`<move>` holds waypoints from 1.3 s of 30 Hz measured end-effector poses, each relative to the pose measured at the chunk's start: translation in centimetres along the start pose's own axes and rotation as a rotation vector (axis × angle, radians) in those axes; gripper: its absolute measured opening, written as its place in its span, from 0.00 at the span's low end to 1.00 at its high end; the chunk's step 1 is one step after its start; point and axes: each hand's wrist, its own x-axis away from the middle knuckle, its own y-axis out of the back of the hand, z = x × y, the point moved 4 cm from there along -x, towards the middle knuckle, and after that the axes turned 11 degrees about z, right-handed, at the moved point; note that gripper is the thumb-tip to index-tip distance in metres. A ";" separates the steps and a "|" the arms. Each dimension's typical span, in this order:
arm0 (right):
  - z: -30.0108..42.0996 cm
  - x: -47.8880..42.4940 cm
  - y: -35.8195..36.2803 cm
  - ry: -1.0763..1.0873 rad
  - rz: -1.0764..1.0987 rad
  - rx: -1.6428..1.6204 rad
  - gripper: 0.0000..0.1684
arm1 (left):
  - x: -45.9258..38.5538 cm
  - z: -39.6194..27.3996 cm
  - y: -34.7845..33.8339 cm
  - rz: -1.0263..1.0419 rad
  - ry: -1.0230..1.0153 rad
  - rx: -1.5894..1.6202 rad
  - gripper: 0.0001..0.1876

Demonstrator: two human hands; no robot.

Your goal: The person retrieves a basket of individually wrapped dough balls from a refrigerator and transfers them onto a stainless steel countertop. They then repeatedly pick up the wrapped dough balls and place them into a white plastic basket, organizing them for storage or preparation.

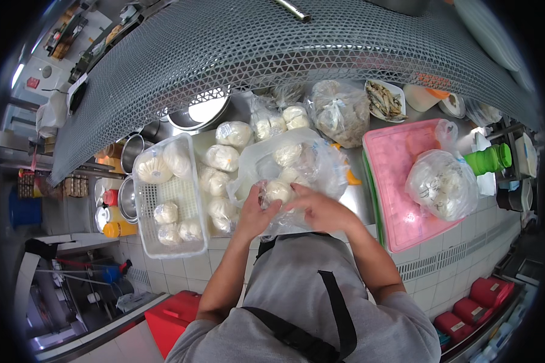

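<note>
My left hand (pixel 255 213) grips the near left side of a white ball wrapped in clear plastic (pixel 278 191). My right hand (pixel 320 208) is at that ball's right side, slightly blurred, its fingers spread. The ball lies at the near edge of a large translucent plastic bag (pixel 254 159), which holds more pale wrapped balls (pixel 288 154). Left of the bag, several wrapped balls (pixel 221 158) stand in a pale tray. Farther left, a clear plastic basket (pixel 170 254) holds larger white balls (pixel 154 167) and smaller wrapped ones (pixel 166 212).
A pink-lidded container (pixel 386 181) on the right carries a tied plastic bag (pixel 443 181). Behind the work are a full clear bag (pixel 338 113), a white dish of small dried fish (pixel 385 102) and steel bowls (pixel 200 111). A grey mesh mat (pixel 299 45) on a shelf overhangs the counter's far side.
</note>
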 end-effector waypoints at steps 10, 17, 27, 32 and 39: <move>-5.5 -9.6 6.6 -0.481 -0.399 0.304 0.29 | -3.1 1.7 1.3 -0.244 -0.152 -0.606 0.37; -6.7 -5.4 5.6 -0.321 -0.591 -0.652 0.33 | -2.4 -2.0 2.5 -0.067 -0.016 -0.449 0.45; -0.4 -2.0 6.1 -0.135 -0.587 -0.713 0.20 | -2.8 -6.7 2.7 -0.231 -0.304 -0.297 0.40; -0.7 -1.7 4.6 -0.522 -0.493 -0.010 0.26 | -4.9 -4.2 2.4 -0.344 -0.320 -0.533 0.44; -3.3 1.4 -3.7 -0.480 -0.164 0.235 0.43 | -2.1 -1.2 -0.3 -0.010 -0.011 -0.731 0.54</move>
